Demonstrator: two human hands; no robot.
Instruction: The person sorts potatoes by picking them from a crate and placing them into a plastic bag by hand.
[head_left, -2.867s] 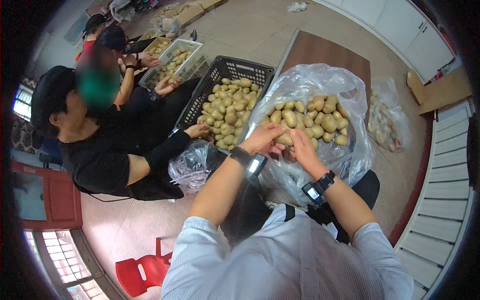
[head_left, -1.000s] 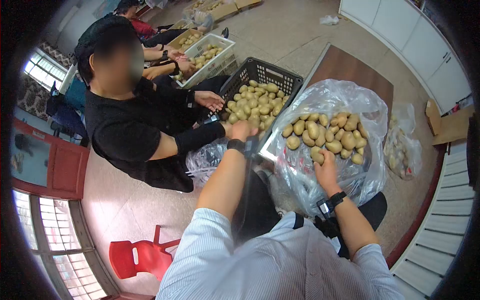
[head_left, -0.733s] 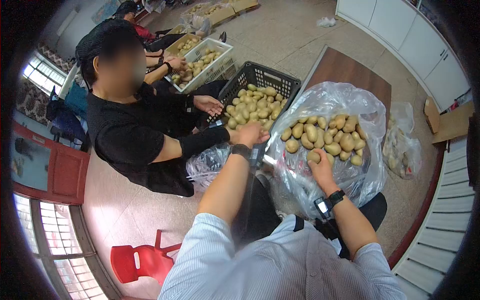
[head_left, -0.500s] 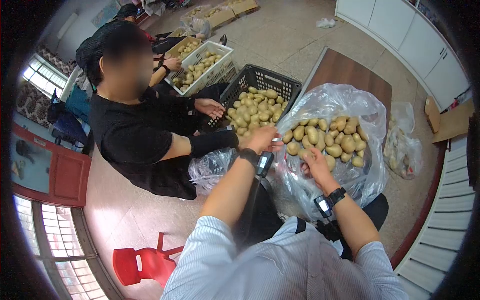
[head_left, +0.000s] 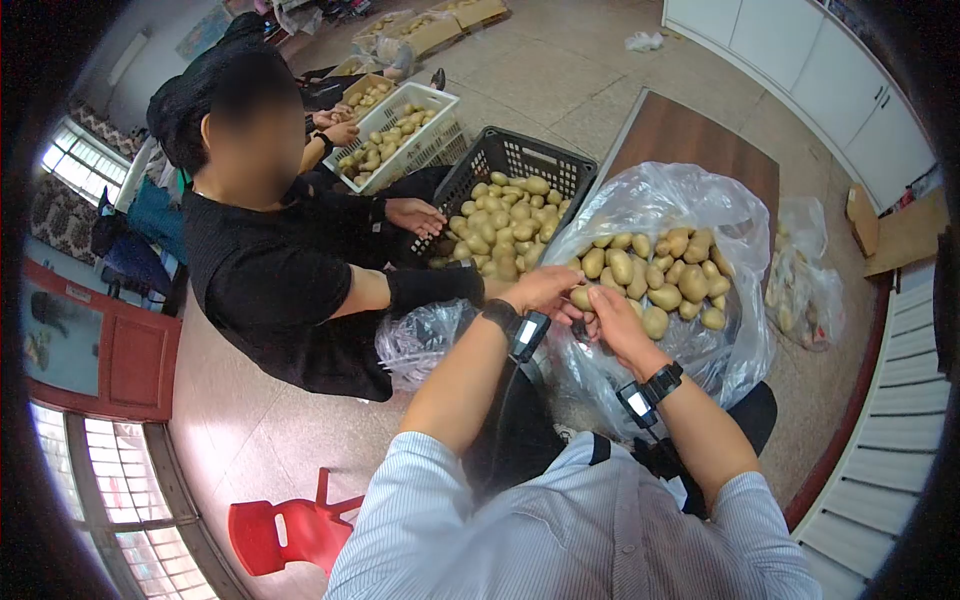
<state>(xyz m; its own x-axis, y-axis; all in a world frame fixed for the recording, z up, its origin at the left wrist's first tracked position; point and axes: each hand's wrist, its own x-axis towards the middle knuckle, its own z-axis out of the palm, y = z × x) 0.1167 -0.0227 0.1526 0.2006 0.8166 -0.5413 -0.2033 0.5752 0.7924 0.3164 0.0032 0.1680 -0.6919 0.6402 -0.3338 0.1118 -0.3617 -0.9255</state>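
My left hand [head_left: 544,291] and my right hand [head_left: 620,322] meet at the near left edge of a clear plastic bag [head_left: 690,185]. Between their fingers is one potato [head_left: 581,297], with the right thumb and fingers closed on its right side and the left fingers curled about its left side. A heap of potatoes [head_left: 690,285] lies inside the spread bag, just beyond my hands. To the left, a black crate [head_left: 545,155] holds many more potatoes. Each of my wrists wears a dark strapped device.
A person in black [head_left: 270,270] sits at my left, one hand [head_left: 415,216] at the black crate. Behind stands a white crate [head_left: 440,130] of potatoes. The bag rests on a brown board [head_left: 690,140]. A red chair [head_left: 290,535] is lower left; another plastic bag [head_left: 800,290] lies right.
My right hand has moved left with a potato from the heap's near edge, meeting my left hand. The left fingers have closed in around the potato.
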